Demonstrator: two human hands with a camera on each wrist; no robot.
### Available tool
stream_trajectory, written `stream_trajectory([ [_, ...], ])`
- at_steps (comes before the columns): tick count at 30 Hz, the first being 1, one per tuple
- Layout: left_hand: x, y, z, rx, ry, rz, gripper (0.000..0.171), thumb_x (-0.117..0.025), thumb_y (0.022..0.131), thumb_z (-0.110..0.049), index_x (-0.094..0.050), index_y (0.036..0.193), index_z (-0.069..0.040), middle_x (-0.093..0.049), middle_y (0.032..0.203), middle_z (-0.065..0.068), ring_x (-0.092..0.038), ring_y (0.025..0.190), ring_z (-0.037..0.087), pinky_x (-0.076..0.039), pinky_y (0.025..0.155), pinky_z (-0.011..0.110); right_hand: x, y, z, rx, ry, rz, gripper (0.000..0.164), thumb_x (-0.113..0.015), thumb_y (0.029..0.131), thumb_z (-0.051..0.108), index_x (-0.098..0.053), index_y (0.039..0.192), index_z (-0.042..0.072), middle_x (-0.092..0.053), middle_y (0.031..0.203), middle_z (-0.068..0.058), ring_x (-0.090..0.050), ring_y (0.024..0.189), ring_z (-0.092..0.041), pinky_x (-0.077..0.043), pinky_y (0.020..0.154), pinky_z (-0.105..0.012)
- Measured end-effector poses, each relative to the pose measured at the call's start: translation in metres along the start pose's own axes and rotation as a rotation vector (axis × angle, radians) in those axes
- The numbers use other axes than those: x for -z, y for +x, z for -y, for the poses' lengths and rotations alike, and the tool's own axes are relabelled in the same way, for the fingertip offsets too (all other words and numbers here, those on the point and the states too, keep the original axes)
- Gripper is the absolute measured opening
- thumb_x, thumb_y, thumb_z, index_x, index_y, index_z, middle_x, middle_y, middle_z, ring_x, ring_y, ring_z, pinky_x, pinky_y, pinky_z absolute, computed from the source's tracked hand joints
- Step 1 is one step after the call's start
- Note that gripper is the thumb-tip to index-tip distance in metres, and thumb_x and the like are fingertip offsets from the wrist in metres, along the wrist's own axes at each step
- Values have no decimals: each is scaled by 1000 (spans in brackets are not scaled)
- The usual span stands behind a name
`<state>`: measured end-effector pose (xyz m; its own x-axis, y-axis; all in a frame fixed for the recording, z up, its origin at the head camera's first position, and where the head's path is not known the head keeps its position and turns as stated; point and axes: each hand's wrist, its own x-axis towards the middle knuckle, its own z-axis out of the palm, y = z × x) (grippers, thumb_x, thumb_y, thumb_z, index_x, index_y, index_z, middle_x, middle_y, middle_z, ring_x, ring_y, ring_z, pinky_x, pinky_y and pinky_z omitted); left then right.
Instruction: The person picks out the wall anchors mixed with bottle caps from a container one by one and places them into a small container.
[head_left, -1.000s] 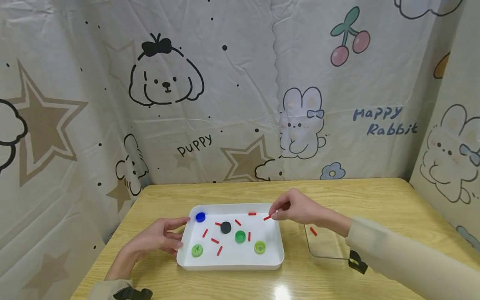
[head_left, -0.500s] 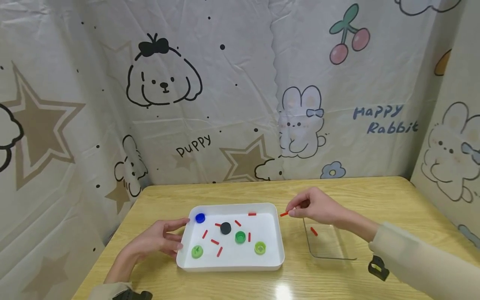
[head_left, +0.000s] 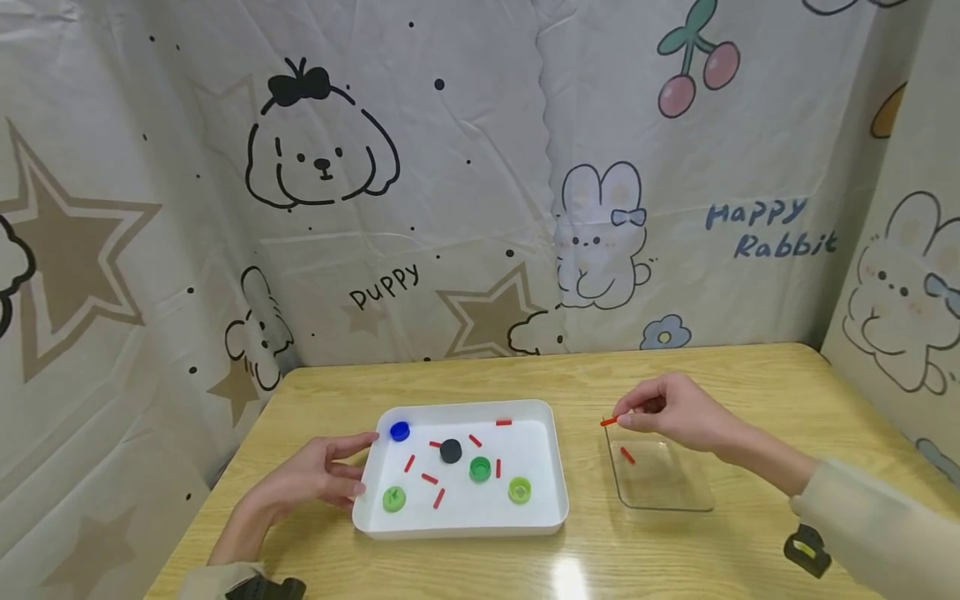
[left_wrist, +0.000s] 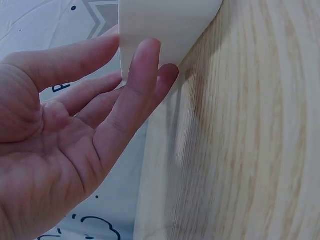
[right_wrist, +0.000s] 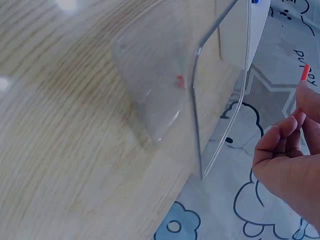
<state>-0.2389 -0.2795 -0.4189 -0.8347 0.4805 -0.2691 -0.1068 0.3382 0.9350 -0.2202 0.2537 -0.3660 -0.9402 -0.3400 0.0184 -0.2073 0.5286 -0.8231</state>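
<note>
A white tray (head_left: pixel 465 532) holds several short red sticks (head_left: pixel 498 468) and several round caps: blue (head_left: pixel 400 431), black (head_left: pixel 451 451), green (head_left: pixel 480 469) and two light green, one of them the right-hand cap (head_left: pixel 520 490). My left hand (head_left: pixel 311 479) rests against the tray's left side, fingertips touching the outer wall, as the left wrist view also shows. Between thumb and fingertips my right hand (head_left: pixel 675 412) pinches another red stick (head_left: pixel 609 422), above the far left corner of a clear container (head_left: pixel 663 508). One red stick (head_left: pixel 627 456) lies inside that container.
A wooden table (head_left: pixel 480 383) carries both containers, the clear one to the right of the tray. Behind the table hangs a printed curtain (head_left: pixel 465 208) with cartoon animals and stars; more curtain stands at both sides.
My right hand has carried its red stick rightward from over the tray's right end to the clear container. The left hand has stayed at the tray's left side.
</note>
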Motion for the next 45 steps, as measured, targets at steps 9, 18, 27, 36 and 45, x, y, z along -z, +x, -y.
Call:
stream_trajectory([
  [9,3,-1,-1,0,14,-1,89,-81,90,-5,-29,162,7,-50,151,33,-68,120,37,-64,80,49,12,-15,-16,-23,-30,-42,15,-77,98,14,-80,106,2,-73,100,-5,-59,80,-16,-52,66,-26],
  [18,2,-3,-3,7,9,-1,89,-81,91,-5,-30,162,7,-51,151,33,-68,120,38,-64,81,49,14,-20,-28,-15,-64,-66,13,-77,97,13,-80,105,3,-71,95,-4,-51,73,-12,-45,62,-25],
  [27,1,-1,-1,20,27,-26,89,-83,89,-6,-32,162,5,-49,153,32,-69,120,37,-64,81,48,12,-18,-32,-1,-130,-102,7,-79,95,11,-82,100,7,-71,95,-3,-46,68,-13,-40,58,-25],
  [36,0,-3,-1,9,9,-2,89,-81,90,-4,-30,162,7,-50,151,33,-69,119,37,-64,80,49,11,-13,-33,-20,-164,-130,7,-80,93,11,-82,98,5,-67,88,-2,-46,71,-15,-39,58,-26],
  [45,-2,0,-2,6,9,-4,88,-80,90,-2,-30,162,7,-49,152,33,-68,120,38,-64,79,50,9,-11,-33,-42,-158,-122,8,-80,94,9,-81,99,3,-63,84,-2,-46,70,-16,-38,57,-26],
])
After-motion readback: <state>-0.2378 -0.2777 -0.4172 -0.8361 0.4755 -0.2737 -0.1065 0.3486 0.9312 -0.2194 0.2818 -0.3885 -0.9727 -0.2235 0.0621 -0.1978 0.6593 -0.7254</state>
